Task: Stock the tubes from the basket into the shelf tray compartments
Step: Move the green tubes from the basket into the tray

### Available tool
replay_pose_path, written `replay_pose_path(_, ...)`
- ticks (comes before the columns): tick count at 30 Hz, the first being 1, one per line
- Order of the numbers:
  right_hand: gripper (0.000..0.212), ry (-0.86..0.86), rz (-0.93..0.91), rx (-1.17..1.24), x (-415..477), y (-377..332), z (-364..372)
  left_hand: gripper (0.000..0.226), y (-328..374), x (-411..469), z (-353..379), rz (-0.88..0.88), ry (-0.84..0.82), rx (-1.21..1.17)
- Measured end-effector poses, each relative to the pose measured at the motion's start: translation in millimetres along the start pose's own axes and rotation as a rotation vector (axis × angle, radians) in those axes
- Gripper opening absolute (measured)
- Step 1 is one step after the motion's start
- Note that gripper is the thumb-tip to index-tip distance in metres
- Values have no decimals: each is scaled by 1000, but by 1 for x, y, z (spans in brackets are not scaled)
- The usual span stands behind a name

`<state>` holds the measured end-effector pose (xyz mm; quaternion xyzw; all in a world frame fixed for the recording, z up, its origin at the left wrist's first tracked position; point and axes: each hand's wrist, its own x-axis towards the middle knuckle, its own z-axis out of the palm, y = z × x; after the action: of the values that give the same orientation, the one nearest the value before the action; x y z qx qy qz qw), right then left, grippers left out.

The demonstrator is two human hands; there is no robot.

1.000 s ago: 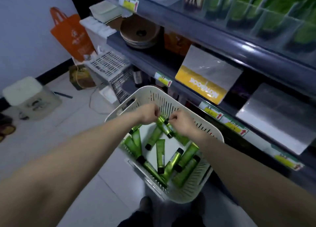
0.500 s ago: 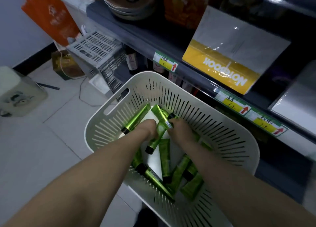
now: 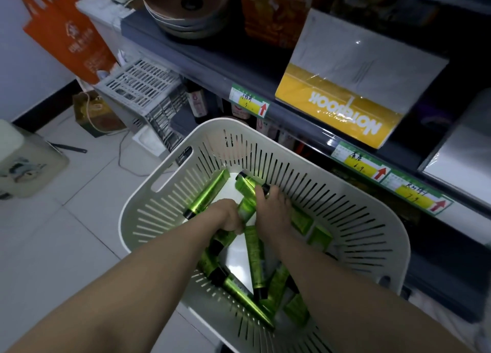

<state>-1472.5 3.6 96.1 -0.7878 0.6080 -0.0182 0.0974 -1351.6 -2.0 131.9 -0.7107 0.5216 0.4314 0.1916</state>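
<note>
Both hands reach down into the white basket (image 3: 372,235), each closed round a green tube.

The left hand (image 3: 229,217) has its fingers curled round a slanting tube (image 3: 245,210), which shows in the gap between the two hands and comes out again below the knuckles, black cap toward the person. Just beside it, the right hand (image 3: 273,210) grips a top tube (image 3: 247,184) with thumb and fingers, close to that tube's black cap. A loose tube (image 3: 207,193) lies just outside the left hand, its cap near the wrist. The heap of tubes (image 3: 255,259) lies crosswise under both forearms, nearer the person. More lie flat just outside the right hand. Beyond the right hand's fingertips, past the basket rim, runs the shelf edge (image 3: 292,124) with its price label (image 3: 251,101).
</note>
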Motion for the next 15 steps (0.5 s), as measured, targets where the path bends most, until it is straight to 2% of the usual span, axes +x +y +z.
replay_pose_path(3, 31, 25, 33, 32, 8, -5, 0, 44, -6, -10, -8, -5, 37, 29)
replay_pose_path(5, 33, -29, 34, 71, 9, -6, -2, 43, -10, -20, -15, -5, 91, 42)
replay_pose_path(9, 31, 0, 110, 126, 1, -4, -15, 40, -19, -39, -24, -16, 134, -1)
replay_pose_path(15, 27, 37, 75, 341, -8, -6, -100, 34, -8, -92, -63, 137, 251, -207)
